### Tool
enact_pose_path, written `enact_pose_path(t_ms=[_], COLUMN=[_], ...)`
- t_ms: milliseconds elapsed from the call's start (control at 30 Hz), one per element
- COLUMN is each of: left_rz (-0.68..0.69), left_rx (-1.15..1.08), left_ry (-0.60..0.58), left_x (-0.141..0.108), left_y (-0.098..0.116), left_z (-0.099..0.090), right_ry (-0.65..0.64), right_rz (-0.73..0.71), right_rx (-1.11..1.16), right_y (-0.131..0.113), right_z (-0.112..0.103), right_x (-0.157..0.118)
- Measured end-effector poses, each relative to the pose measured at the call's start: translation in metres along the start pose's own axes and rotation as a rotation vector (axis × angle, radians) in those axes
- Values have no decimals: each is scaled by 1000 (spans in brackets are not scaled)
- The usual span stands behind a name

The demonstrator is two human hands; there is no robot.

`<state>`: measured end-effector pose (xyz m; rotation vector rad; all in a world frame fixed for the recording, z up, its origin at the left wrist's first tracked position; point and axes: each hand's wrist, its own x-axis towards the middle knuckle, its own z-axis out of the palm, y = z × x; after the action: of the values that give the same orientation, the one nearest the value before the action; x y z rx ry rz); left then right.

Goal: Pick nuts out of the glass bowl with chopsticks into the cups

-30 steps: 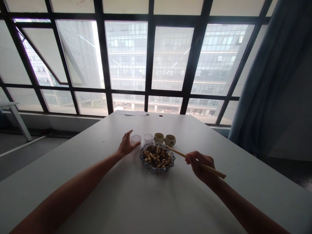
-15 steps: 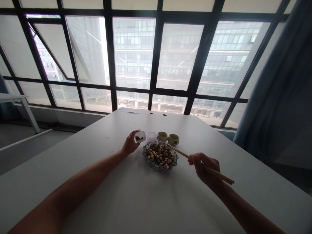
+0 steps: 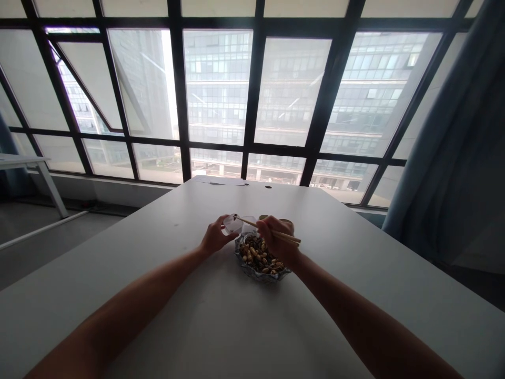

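Observation:
My left hand (image 3: 215, 236) grips a small clear plastic cup (image 3: 232, 227), its mouth tipped toward me. A pair of wooden chopsticks (image 3: 290, 239) is held in my right hand (image 3: 281, 243). Their tips meet the cup's upper rim, where a small dark piece, perhaps a seed, shows; whether it is pinched is too small to tell. Below my hands stands a scalloped glass bowl (image 3: 262, 277) filled with mixed nuts and seeds (image 3: 256, 253), peanuts among them. My right hand and forearm cover the bowl's right part.
Just behind the bowl is a second clear cup (image 3: 249, 223). Two greenish ceramic cups are mostly hidden behind my right hand. White paper (image 3: 219, 180) lies at the far end of the white table (image 3: 189, 310). A blue curtain (image 3: 430, 158) hangs at the right.
My right hand has swung left with the chopsticks, from right of the bowl to above it, bringing the tips to the cup. My left hand keeps the cup, tilted somewhat differently.

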<state>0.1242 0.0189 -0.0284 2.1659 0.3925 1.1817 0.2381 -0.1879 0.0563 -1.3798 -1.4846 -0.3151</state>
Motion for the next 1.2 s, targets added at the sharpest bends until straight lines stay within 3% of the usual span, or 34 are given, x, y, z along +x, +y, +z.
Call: enact_pose_path(t_ms=[167,433,567,700,900,1200], left_rz=[-10,-79,-89,-75,24,-62], left_rx=[-16,82,149,213,317,329], left_ry=[-9,-44,-81,-120,-84,-81], left_x=[0,0,1,1,-2,-1], left_y=[-2,-6,-6,-6,-8,-7], left_z=[-1,0,-1,-2,4,4], right_ry=[26,73,141,110,16,3], right_rz=[143,246,349,381,353,255], right_rx=[83,158,145,135,91,32], right_y=[8,-4,-1,6,4,-1], right_z=[8,-58,-74,-73,-66,-61], right_x=[4,-34,-58,-77,-88,-87])
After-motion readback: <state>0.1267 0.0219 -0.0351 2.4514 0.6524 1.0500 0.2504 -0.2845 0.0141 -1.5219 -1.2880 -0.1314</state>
